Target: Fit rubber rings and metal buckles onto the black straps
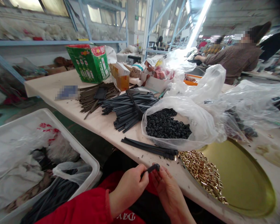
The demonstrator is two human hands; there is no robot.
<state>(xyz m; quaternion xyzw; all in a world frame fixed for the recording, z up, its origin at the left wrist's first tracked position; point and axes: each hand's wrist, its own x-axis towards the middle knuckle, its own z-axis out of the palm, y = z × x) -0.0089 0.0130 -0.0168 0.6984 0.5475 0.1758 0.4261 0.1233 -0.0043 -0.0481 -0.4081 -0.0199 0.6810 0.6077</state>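
While sitting at the surface, left hand and right hand are both pinching a black strap just below its edge. Green box is showing "50"; red garment is reading "DAV" upside down.

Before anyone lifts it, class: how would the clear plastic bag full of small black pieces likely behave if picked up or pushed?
The clear plastic bag looks thin and crumpled, so it would probably sag rather than hold shape. Its mouth lies open, so the small black pieces could well spill if tipped. Pushed, it would likely slump and drag, not slide cleanly.
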